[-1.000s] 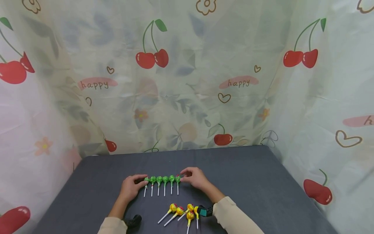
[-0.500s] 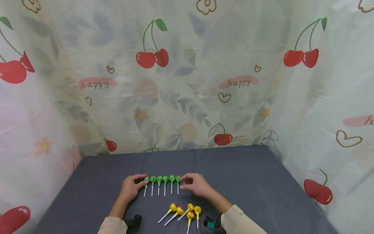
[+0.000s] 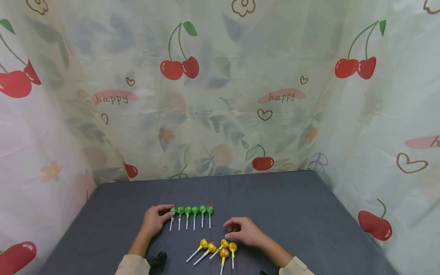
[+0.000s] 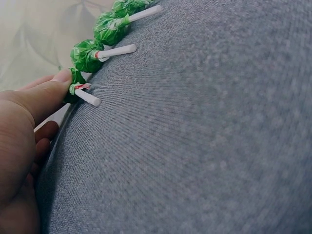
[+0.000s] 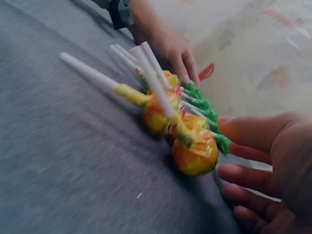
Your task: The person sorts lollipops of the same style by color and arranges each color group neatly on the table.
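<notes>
Several green-wrapped lollipops with white sticks lie side by side in a row, sticks toward the person; one in the middle of it is the green lollipop. At the row's left end, my left hand holds the head of the end lollipop between thumb and fingers. Nearer the person, several yellow lollipops lie in a loose, slanted cluster. My right hand hovers just beyond the rightmost yellow lollipop, its fingers loosely bent and holding nothing. In the right wrist view, thumb and fingers spread beside the yellow head.
A dark grey cloth covers the table. Pale curtains printed with cherries hang behind it and on both sides. A black strap device sits at the left wrist.
My right hand has left the right end of the green row and moved back toward the person and rightward, to the yellow lollipops. My left hand stays at the row's left end.
</notes>
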`<state>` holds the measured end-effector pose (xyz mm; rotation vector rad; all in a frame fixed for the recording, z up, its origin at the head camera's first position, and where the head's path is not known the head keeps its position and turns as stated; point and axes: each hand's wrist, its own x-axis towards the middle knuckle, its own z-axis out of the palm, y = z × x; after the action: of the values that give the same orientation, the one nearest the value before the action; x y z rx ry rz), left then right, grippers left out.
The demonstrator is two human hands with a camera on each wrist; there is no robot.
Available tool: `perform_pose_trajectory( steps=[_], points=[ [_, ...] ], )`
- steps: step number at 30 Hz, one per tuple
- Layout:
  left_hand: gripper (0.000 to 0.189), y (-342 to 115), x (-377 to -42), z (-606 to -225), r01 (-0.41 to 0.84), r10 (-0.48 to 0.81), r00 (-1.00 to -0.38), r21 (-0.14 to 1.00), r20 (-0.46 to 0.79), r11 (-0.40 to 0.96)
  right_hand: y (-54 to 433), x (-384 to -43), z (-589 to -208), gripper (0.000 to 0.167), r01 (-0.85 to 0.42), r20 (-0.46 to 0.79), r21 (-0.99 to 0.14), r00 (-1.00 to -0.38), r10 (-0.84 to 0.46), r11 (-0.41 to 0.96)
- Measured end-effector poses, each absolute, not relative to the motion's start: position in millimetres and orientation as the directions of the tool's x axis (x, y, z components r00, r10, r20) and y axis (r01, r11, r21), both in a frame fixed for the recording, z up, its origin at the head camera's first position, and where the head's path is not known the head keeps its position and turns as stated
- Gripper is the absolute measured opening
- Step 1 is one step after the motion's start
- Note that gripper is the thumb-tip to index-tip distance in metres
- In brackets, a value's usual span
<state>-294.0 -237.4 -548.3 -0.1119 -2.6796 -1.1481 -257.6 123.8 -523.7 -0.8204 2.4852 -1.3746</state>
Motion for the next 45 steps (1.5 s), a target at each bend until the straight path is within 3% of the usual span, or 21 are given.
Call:
perform_pose_trajectory(
  steps=[18, 40, 45],
  points=[
    [0.029, -236.1, -291.3, -546.4, 0.163, -0.016, -0.972, 0.717, 0.236, 0.677, 146.4, -232.7, -539.3, 0.039, -0.458, 0.162, -0.809, -0.777, -0.608, 0.369],
    [0.028, -236.7, -291.7, -547.2, 0.163, -0.019, -0.969, 0.702, 0.244, 0.693, 146.7, -239.0, -526.5, 0.033, -0.395, 0.106, -0.847, -0.783, -0.613, 0.357],
    [0.027, -236.1, -291.5, -546.5, 0.167, -0.019, -0.969, 0.707, 0.247, 0.687, 149.0, -245.7, -519.4, 0.025, -0.428, 0.112, -0.817, -0.775, -0.622, 0.387]
  ],
)
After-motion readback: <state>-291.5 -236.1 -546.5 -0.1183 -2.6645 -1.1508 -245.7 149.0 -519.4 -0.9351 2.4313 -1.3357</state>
